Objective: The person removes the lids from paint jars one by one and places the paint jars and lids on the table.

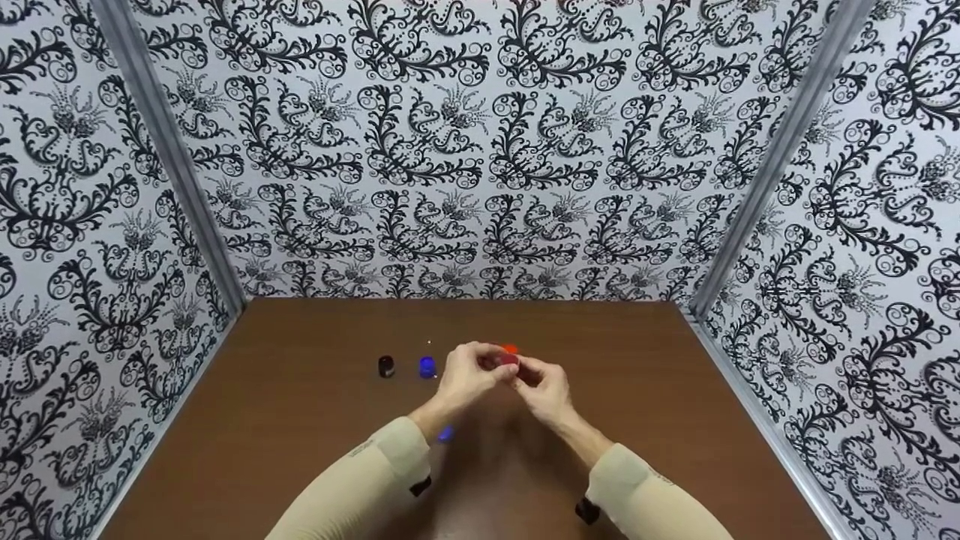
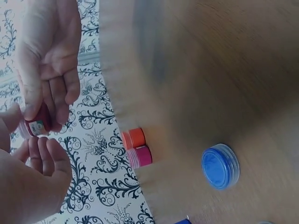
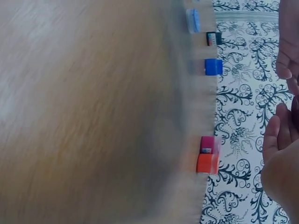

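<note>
A small red paint jar (image 2: 39, 120) with a label and a clear-looking end is held up above the table between both hands. My left hand (image 1: 466, 373) pinches it at the clear end, and my right hand (image 1: 546, 386) grips its red body with thumb and fingers. From the right wrist view only a dark red sliver of the jar (image 3: 295, 112) shows beside the fingers. Behind the hands, an orange jar (image 2: 134, 138) and a magenta jar (image 2: 140, 157) stand side by side on the table; the hands mostly hide them in the head view.
Left of the hands stand a black jar (image 1: 385, 366) and a dark blue jar (image 1: 427, 367). Closer in, by the left forearm, is a lighter blue jar (image 2: 220, 166). The brown table (image 1: 300, 427) meets patterned walls (image 1: 450, 187) at the back and sides.
</note>
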Available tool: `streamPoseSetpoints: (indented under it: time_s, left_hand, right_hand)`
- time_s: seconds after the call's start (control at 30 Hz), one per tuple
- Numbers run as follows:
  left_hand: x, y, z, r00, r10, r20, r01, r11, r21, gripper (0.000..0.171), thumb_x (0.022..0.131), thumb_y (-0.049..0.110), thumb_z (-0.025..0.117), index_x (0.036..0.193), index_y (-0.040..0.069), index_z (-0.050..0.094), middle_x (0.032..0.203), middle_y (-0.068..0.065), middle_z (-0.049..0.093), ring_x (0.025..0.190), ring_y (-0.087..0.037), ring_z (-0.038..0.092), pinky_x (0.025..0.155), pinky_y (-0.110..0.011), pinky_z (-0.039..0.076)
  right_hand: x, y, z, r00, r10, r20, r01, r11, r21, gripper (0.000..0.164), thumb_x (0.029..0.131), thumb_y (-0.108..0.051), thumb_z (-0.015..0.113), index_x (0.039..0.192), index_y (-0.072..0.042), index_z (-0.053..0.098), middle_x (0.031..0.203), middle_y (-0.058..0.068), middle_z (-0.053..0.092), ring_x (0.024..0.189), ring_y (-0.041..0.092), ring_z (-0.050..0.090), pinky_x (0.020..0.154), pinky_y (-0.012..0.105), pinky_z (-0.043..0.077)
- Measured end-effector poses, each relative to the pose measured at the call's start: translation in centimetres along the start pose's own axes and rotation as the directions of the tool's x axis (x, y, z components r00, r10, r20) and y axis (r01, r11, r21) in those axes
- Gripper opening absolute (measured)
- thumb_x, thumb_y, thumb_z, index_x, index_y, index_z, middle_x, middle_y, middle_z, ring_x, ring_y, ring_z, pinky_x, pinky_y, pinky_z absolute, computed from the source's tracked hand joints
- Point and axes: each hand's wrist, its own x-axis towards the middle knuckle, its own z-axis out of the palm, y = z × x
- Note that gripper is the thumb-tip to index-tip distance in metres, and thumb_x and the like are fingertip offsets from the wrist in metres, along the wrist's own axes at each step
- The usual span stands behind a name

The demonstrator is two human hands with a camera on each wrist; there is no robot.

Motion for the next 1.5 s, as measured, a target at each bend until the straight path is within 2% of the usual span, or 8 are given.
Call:
streamPoseSetpoints:
  time_s: [0.07,0.17,0.4,0.67,0.83,1.03,1.27,1.5]
  left_hand:
    - [0.2,0.0,-0.5,1.0,-0.016,0.024,0.017,0.998,-0.053,0.031,0.094,0.022,0.092,0.118,0.004,0.086,0.104,-0.011,0.085,0.087,-0.011,0.075,0.08,-0.024,0.064]
    - [0.3,0.2,-1.3,0.998,0.003,0.06,0.003,0.995,-0.102,0.04,0.094,0.022,0.092,0.127,0.001,0.082,0.112,-0.016,0.082,0.093,-0.016,0.078,0.084,-0.026,0.065]
    - [0.5,0.7,-2.9,0.979,0.082,0.186,-0.063,0.992,-0.105,0.048,0.099,0.023,0.087,0.139,0.001,0.077,0.122,-0.02,0.079,0.105,-0.029,0.08,0.091,-0.035,0.066]
    - [0.1,0.6,-3.3,0.96,0.126,0.25,-0.117,0.992,-0.052,0.035,0.1,0.02,0.085,0.132,0.006,0.082,0.118,-0.013,0.079,0.095,-0.015,0.073,0.085,-0.025,0.063]
    - [0.2,1.0,-3.2,0.958,0.143,0.25,-0.14,0.99,-0.032,0.03,0.101,0.018,0.085,0.127,0.005,0.084,0.116,-0.013,0.078,0.095,-0.016,0.075,0.084,-0.023,0.064]
    - [0.0,1.2,-2.9,0.966,0.142,0.214,-0.142,0.99,-0.017,0.024,0.098,0.015,0.087,0.12,0.004,0.086,0.11,-0.012,0.079,0.095,-0.02,0.077,0.084,-0.024,0.064]
    - [-0.3,1.5,-2.9,0.976,0.123,0.182,-0.128,0.992,0.017,0.019,0.098,0.014,0.087,0.115,0.005,0.085,0.107,-0.011,0.078,0.092,-0.016,0.073,0.08,-0.021,0.061]
    - [-0.6,1.9,-2.7,0.989,0.103,0.104,-0.113,0.99,0.085,0.018,0.096,0.015,0.089,0.11,0.005,0.085,0.102,-0.01,0.076,0.085,-0.012,0.069,0.075,-0.021,0.059]
  right_hand:
    - [0.2,-0.3,0.0,1.0,0.011,0.002,-0.011,1.0,0.015,0.033,0.098,-0.001,0.084,0.129,0.008,0.079,0.123,0.029,0.082,0.102,0.002,0.079,0.088,0.016,0.062]
    - [0.5,-0.7,-0.1,1.0,0.014,0.012,-0.015,0.999,0.035,0.031,0.098,-0.001,0.084,0.127,0.009,0.079,0.121,0.03,0.082,0.1,0.002,0.079,0.087,0.016,0.063]
    - [0.5,-1.1,-0.6,0.997,0.002,0.076,-0.006,0.998,0.058,0.032,0.097,0.001,0.084,0.126,0.012,0.079,0.119,0.034,0.081,0.098,-0.001,0.077,0.087,0.016,0.062]
    - [0.4,-0.9,-0.8,0.977,-0.055,0.205,0.04,0.996,0.078,0.031,0.101,0.004,0.077,0.13,0.015,0.075,0.125,0.038,0.077,0.105,-0.002,0.075,0.092,0.016,0.061]
    - [0.5,-1.0,-1.2,0.97,-0.076,0.232,0.058,0.995,0.086,0.033,0.102,0.004,0.076,0.133,0.015,0.074,0.126,0.039,0.076,0.107,-0.001,0.077,0.093,0.017,0.062]
    - [0.4,-1.0,-1.2,0.97,-0.088,0.228,0.071,0.994,0.08,0.033,0.101,0.005,0.076,0.132,0.016,0.074,0.125,0.039,0.077,0.106,-0.001,0.076,0.092,0.017,0.062]
    - [0.3,-0.7,-0.8,0.978,-0.072,0.198,0.064,0.997,0.047,0.031,0.102,0.001,0.078,0.131,0.011,0.077,0.125,0.035,0.079,0.106,-0.001,0.077,0.092,0.015,0.061]
    - [0.5,-0.9,-0.2,0.988,-0.067,0.137,0.066,0.998,0.012,0.032,0.1,-0.005,0.082,0.13,0.007,0.079,0.125,0.03,0.081,0.108,0.005,0.079,0.092,0.015,0.062]
